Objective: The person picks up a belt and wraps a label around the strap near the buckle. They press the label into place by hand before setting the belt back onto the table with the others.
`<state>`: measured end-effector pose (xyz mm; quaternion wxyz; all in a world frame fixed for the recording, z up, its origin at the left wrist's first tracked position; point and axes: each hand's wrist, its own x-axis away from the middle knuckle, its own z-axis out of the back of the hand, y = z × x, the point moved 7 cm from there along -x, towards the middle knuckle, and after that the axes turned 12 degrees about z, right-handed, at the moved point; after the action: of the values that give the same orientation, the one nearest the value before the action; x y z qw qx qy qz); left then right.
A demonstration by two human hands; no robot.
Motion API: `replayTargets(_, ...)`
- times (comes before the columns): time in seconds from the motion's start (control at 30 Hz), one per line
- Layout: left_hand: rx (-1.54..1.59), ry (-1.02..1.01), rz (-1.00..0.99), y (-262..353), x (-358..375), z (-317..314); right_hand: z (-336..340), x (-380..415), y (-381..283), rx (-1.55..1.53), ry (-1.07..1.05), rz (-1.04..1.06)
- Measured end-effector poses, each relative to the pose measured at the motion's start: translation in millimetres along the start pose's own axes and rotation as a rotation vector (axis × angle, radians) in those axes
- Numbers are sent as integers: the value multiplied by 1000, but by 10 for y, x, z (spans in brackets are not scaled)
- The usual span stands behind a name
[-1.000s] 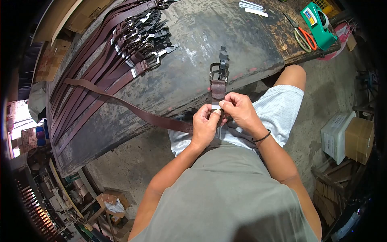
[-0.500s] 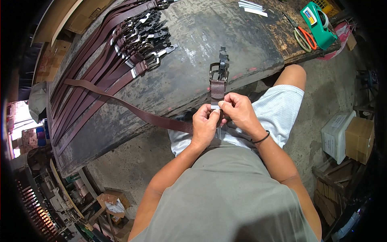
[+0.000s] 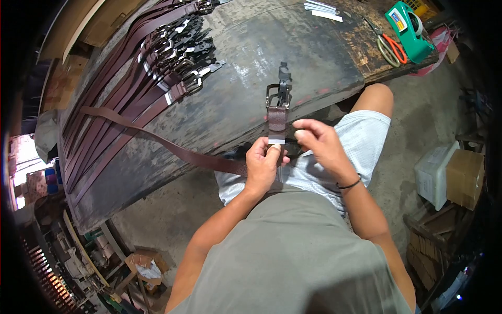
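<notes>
A brown belt (image 3: 204,159) runs from the pile on the left, over the table's edge, to my left hand (image 3: 263,165). My left hand is closed on it just below a white band (image 3: 276,141) around the strap. Above the band, the belt's metal buckle (image 3: 278,96) lies at the table edge, with a dark hook-like piece (image 3: 284,73) pointing away from me. To the right of the strap, my right hand (image 3: 320,141) is raised off the belt, thumb and index finger apart, with nothing visible between them.
Several brown belts (image 3: 112,102) with buckles lie on the dark table (image 3: 240,68) at the left. White strips (image 3: 324,11), scissors (image 3: 392,49) and a green tape dispenser (image 3: 408,34) are at the far right. A plastic box (image 3: 434,175) and a carton (image 3: 464,179) stand on the right.
My right hand has let go of the belt at the white band and moved right, its fingers parting. My left hand still holds the belt.
</notes>
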<state>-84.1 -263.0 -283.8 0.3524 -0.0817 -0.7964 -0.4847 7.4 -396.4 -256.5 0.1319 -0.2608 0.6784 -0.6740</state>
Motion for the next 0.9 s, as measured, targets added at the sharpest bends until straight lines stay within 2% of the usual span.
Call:
replayTargets(0.13, -38, 26, 27, 91, 64, -43, 917, 67, -447, -42, 268, 186)
replayTargets(0.2, -94, 65, 38, 112, 71, -43, 1553, 109, -762, 83, 449, 228)
replayTargets(0.27, 0, 42, -17, 34, 25, 22, 2257, 156, -1006, 119, 698, 423)
replayTargets(0.37, 3, 37, -50, 51, 14, 59, 2958, 59, -1312, 211, 888, 504)
replayTargets(0.4, -5, 42, -52, 54, 21, 69, 3110, -27, -1374, 219, 902, 523)
replayTargets(0.47, -1, 38, -63, 46, 22, 76, 3355, -272, -1431, 340, 881, 412)
replayTargets(0.6, 13, 76, -40, 56, 33, 72, 3874, -578, -1673, 461, 992, 430)
replayTargets(0.67, 19, 61, -46, 31, 7, 87, 4201, -751, -1750, 639, 994, 372)
replayTargets(0.7, 25, 55, -45, 16, -4, 97, 4392, -889, -1695, 691, 901, 284)
replayTargets(0.73, 23, 49, -52, 18, -9, 94, 4388, -917, -1776, 690, 907, 291)
replayTargets(0.8, 28, 51, -49, 10, -16, 106, 4371, -1058, -1727, 619, 819, 23)
replayTargets(0.9, 7, 70, -63, -29, -48, 142, 4347, -1198, -1758, 646, 732, -37)
